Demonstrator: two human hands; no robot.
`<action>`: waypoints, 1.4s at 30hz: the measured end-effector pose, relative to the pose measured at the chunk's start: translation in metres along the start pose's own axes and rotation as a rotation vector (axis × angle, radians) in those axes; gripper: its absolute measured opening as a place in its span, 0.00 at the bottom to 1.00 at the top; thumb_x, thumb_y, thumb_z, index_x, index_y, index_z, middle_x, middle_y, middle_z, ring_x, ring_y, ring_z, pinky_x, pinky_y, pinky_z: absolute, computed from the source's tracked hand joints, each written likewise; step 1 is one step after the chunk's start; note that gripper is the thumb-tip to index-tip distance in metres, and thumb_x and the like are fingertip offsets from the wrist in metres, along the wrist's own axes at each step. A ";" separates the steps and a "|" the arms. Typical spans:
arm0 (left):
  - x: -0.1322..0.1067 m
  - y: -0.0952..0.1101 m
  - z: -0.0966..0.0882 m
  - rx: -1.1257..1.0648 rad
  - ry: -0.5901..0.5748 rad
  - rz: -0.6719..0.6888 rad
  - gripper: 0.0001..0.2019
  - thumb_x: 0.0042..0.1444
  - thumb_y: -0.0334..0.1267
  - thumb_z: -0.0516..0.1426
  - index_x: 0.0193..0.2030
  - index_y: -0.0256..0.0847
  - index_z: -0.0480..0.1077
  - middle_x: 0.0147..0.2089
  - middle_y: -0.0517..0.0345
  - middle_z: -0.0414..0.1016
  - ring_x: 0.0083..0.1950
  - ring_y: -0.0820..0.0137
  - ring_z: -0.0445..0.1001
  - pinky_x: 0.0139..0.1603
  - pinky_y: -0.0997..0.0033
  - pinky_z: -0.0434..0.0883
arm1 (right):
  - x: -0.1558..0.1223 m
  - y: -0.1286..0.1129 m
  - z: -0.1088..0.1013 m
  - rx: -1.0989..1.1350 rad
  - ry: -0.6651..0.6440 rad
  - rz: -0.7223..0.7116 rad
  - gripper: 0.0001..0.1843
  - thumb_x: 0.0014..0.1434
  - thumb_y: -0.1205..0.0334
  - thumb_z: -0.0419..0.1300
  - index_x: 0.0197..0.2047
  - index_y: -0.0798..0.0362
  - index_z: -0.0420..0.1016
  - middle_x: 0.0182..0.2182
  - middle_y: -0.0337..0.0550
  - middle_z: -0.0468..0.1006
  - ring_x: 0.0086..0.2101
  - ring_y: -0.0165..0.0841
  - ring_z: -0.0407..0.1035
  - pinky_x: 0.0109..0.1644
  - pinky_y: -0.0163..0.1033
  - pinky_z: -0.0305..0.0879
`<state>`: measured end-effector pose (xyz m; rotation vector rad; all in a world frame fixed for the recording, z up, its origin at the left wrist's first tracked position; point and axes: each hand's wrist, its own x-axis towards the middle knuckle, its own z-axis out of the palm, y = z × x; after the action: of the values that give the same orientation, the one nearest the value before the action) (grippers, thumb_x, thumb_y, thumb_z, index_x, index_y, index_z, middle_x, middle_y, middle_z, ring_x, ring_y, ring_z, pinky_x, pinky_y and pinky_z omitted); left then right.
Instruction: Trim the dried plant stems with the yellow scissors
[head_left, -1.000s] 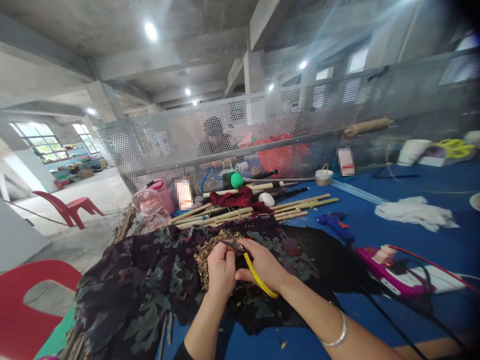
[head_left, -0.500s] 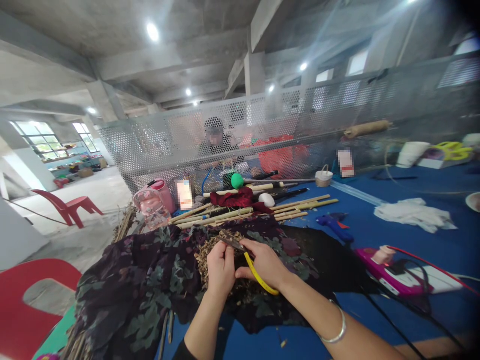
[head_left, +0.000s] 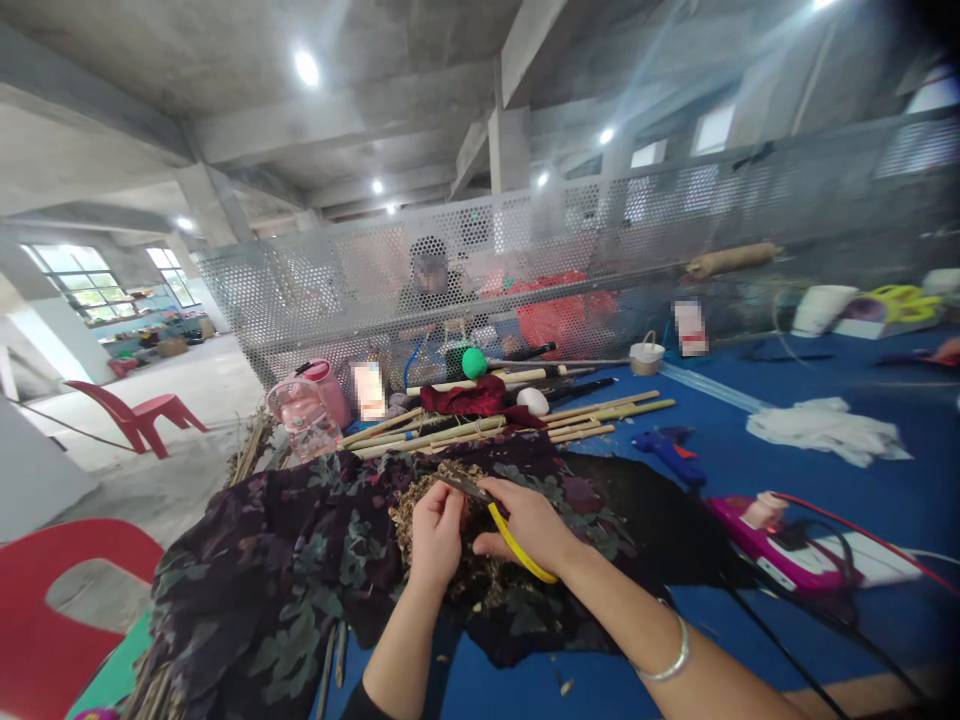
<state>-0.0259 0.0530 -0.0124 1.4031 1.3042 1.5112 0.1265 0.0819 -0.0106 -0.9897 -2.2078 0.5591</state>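
Note:
My right hand [head_left: 532, 525] is closed on scissors with a yellow handle [head_left: 519, 550]; their dark blades reach left over the fingertips of my other hand. My left hand [head_left: 435, 535] is closed in a pinch just beside the blades, and what it pinches is too small to make out. Under both hands lies a heap of dry brown plant bits [head_left: 409, 500], partly covered by the hands. The heap rests on a dark cloth with grey-green leaf patterns [head_left: 285, 570], spread over the blue tabletop [head_left: 750, 640].
Thin sticks [head_left: 442, 435], a dark red cloth [head_left: 465, 398] and a green ball [head_left: 474, 362] lie behind. To the right are a blue glue gun [head_left: 671, 455], a magenta power strip [head_left: 795, 560] and white gloves [head_left: 829, 430]. Another person [head_left: 431, 285] sits beyond the perforated screen [head_left: 330, 290].
My left hand has shifted slightly left, widening the gap to my right thumb. The scissors stay almost in place. Another person's fingers with a dark object have appeared at the right edge.

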 end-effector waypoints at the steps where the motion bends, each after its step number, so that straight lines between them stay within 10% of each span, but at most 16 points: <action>1: 0.000 0.000 -0.001 0.096 0.032 0.042 0.12 0.56 0.43 0.50 0.27 0.37 0.66 0.22 0.63 0.64 0.24 0.75 0.63 0.27 0.76 0.62 | 0.000 0.000 0.001 -0.013 0.002 -0.009 0.35 0.42 0.44 0.66 0.50 0.51 0.66 0.42 0.48 0.73 0.42 0.41 0.68 0.46 0.42 0.63; 16: -0.002 0.002 -0.003 0.548 0.096 0.320 0.12 0.55 0.32 0.48 0.36 0.37 0.72 0.36 0.49 0.77 0.39 0.64 0.74 0.41 0.66 0.69 | 0.001 0.002 0.004 -0.066 0.059 -0.039 0.36 0.42 0.43 0.66 0.49 0.54 0.66 0.37 0.47 0.71 0.38 0.39 0.67 0.44 0.42 0.64; 42: 0.001 0.001 -0.010 0.666 0.154 0.185 0.15 0.55 0.38 0.50 0.19 0.38 0.66 0.17 0.64 0.63 0.21 0.76 0.60 0.26 0.76 0.57 | 0.001 0.012 -0.017 0.091 -0.097 0.013 0.30 0.45 0.38 0.61 0.43 0.52 0.69 0.24 0.34 0.67 0.25 0.29 0.59 0.28 0.31 0.54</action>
<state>-0.0352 0.0512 -0.0106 1.8825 1.9341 1.3773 0.1438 0.0919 -0.0060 -0.9485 -2.2399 0.7211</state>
